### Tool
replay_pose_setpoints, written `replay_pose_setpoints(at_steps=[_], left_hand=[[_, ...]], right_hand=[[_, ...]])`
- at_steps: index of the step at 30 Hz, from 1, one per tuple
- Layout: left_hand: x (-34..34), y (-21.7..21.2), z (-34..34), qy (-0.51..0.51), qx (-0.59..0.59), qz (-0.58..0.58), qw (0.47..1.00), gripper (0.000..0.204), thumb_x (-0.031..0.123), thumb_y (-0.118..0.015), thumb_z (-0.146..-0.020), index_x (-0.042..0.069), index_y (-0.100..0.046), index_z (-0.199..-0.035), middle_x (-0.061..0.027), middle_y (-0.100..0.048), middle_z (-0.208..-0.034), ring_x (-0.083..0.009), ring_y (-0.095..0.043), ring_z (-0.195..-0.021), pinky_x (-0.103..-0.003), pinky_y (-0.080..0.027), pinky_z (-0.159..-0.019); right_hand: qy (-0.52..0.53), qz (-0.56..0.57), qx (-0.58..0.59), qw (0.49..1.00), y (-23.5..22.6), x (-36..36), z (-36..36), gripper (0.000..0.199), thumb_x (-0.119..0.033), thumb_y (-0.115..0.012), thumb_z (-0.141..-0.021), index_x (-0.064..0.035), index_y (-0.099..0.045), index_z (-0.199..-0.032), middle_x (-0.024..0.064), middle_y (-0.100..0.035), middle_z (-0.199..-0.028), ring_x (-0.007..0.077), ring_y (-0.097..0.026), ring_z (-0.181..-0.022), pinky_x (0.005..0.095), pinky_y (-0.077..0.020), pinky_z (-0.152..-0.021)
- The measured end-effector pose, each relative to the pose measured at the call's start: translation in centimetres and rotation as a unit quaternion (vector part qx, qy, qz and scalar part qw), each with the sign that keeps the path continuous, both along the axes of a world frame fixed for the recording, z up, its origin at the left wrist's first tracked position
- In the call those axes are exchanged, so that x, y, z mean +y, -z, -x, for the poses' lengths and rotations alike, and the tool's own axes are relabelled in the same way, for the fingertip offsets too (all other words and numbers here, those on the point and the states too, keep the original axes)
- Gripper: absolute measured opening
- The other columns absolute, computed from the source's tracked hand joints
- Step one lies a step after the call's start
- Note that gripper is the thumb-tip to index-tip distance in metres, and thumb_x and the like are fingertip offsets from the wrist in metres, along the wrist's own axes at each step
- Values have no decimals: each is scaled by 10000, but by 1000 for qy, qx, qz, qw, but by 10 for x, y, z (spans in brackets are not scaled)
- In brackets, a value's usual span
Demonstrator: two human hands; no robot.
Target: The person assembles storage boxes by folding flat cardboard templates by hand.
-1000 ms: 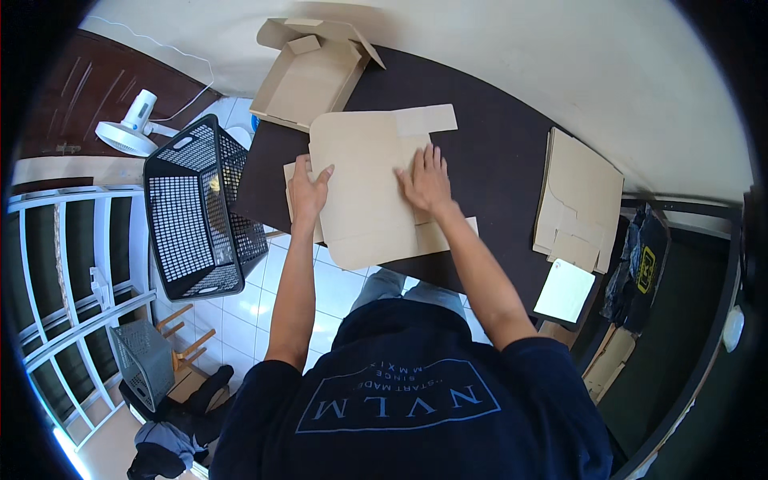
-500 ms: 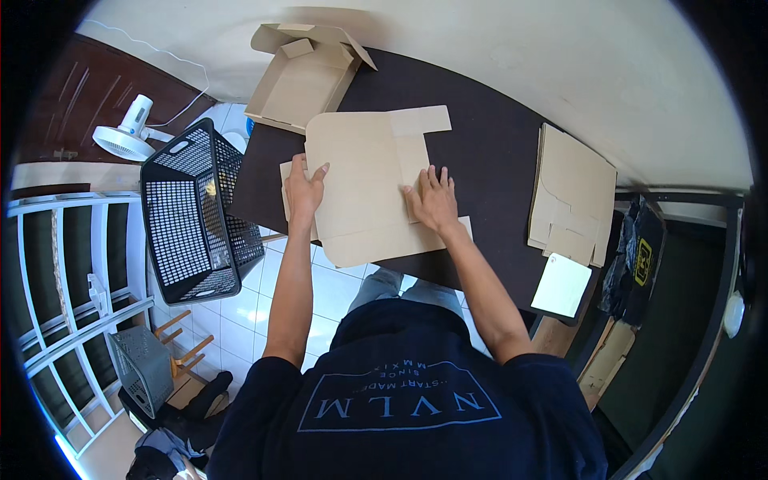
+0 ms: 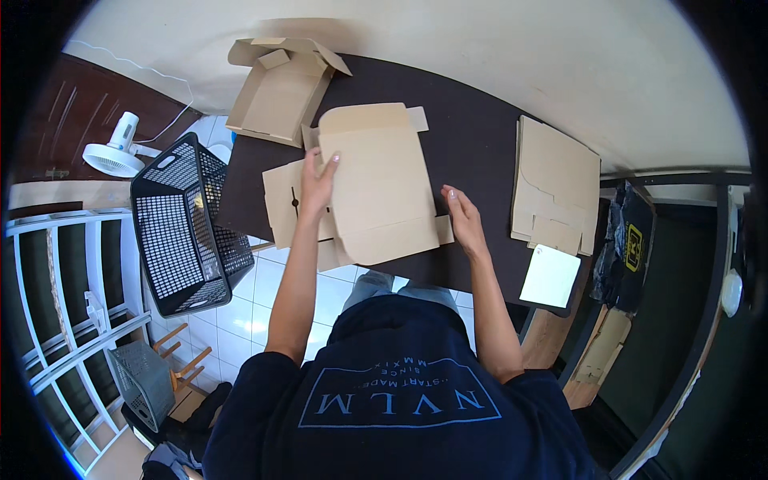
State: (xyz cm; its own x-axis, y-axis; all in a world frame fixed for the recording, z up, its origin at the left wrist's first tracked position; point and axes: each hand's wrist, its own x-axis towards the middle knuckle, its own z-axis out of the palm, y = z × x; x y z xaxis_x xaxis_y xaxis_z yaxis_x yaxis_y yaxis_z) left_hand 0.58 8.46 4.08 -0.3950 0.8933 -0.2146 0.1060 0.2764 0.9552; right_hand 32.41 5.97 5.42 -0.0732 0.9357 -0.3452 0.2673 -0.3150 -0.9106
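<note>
A partly folded cardboard box blank (image 3: 378, 172) lies in front of me on the dark table, its wide panel lifted and tilted. My left hand (image 3: 318, 182) grips this panel's left edge, with the thumb on the upper face and the other fingers partly hidden. Under it, a slotted cardboard section (image 3: 282, 200) sticks out to the left. My right hand (image 3: 466, 222) is off the blank, just beyond its lower right corner, fingers extended and holding nothing. An open, assembled cardboard box (image 3: 280, 96) stands at the far left of the table.
Flat cardboard blanks (image 3: 560, 176) are stacked at the table's right, with a pale tablet-like slab (image 3: 550, 276) at their near end. A black plastic crate (image 3: 172, 232) stands left of the dark table (image 3: 472, 144), near a white fan (image 3: 116, 152). A wall runs behind.
The wide panel has risen and shifted, baring the slotted section at left. My right hand has come off the cardboard to the right; my left now holds the panel's edge. The view has shifted slightly.
</note>
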Motion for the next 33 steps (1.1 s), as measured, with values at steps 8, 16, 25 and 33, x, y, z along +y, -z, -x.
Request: replay_pose_setpoints(at_steps=[8,16,25,33], left_hand=[[25,24,-57,64,146,113,981,686,290,-745,-874,32,-379,-1394,-241,-607,-1271,-330,-621,-1161,-398,-490,-984],[24,-85,-122,72,-247,42,965,603,282,-662,-958,112,-350,-1445,-234,-602,-1215,-312,-654,-1091,-412,-560,-886],[-52,18,-22,-111,229,-19,967,366,243,-674,-920,97,-577,-1242,-146,-678,-1039,-222,-679,-890,-375,-554,-765],[-118,52,78,-197,329,256,887,828,543,-814,-699,16,-556,-1283,-215,-694,-1085,-332,-687,-985,-419,-528,-902]], right_hand=[[-138,-200,-258,935,-40,-39,-4,1007,-474,-838,-720,-62,-357,-1502,313,-232,-1562,514,-244,-1431,593,-277,-1134],[-111,-232,-205,944,-33,-59,-4,759,-228,-764,-794,-38,-420,-1443,295,-406,-1461,468,-435,-1328,513,-401,-1071],[141,-266,-192,934,17,0,-110,256,-93,-633,-929,75,-612,-1120,238,-700,-969,346,-713,-739,407,-563,-641],[258,56,14,964,27,53,-145,344,-114,-658,-933,68,-464,-1151,193,-637,-953,215,-674,-593,296,-583,-445]])
